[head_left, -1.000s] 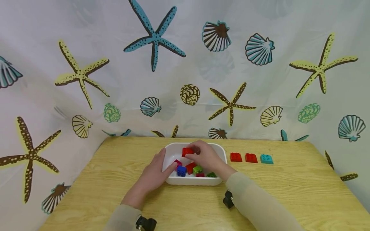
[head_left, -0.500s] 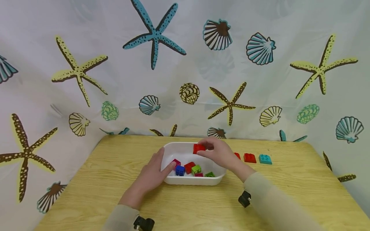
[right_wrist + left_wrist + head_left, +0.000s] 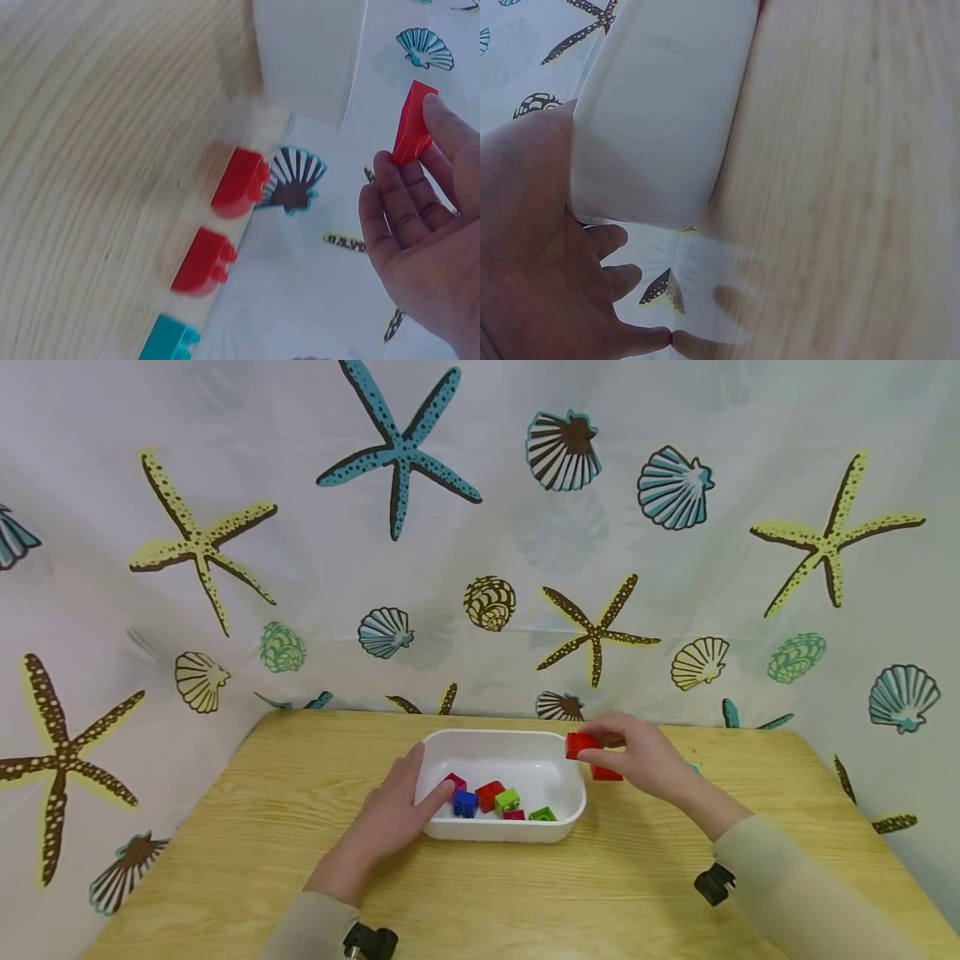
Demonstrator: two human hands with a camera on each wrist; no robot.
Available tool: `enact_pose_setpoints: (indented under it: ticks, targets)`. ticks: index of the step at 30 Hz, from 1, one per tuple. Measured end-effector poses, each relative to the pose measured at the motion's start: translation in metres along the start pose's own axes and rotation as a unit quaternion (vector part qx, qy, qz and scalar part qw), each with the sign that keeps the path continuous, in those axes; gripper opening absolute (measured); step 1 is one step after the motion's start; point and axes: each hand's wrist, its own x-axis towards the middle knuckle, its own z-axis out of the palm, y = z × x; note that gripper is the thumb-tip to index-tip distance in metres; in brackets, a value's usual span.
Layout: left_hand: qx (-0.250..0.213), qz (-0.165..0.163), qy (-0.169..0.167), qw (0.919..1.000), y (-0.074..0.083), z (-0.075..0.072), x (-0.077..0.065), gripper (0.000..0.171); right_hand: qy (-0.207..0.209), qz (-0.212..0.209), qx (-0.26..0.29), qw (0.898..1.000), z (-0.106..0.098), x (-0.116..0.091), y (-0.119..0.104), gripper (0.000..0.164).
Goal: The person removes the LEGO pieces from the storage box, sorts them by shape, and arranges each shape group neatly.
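Head view: teal brick (image 3: 695, 769) behind right hand (image 3: 637, 757).

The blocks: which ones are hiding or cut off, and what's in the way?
Head: right hand hides the red block beside the teal block, and most of the teal one.
Head: left hand covers part of the pink block.
Right wrist: bottom edge cuts the teal block.
Left wrist: the white tub hides its inside.
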Motion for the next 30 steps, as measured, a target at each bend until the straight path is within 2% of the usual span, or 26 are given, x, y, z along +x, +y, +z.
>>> enact_pose_setpoints:
  ticks: [11, 17, 30]
  targets:
    - [0.001, -0.002, -0.004, 1.0, 0.001, -0.001, -0.001, 0.099, 0.0, -0.003, -0.025, 1.0, -0.037, -0.03, 0.029, 0.033]
    - [0.005, -0.001, -0.005, 1.0, 0.001, -0.001, 0.0, 0.101, -0.006, 0.018, -0.04, 0.999, -0.052, -0.046, 0.046, 0.036]
    - [0.004, -0.005, -0.004, 1.0, -0.002, 0.001, 0.002, 0.1, 0.006, 0.047, -0.048, 0.998, -0.074, -0.07, 0.094, 0.038]
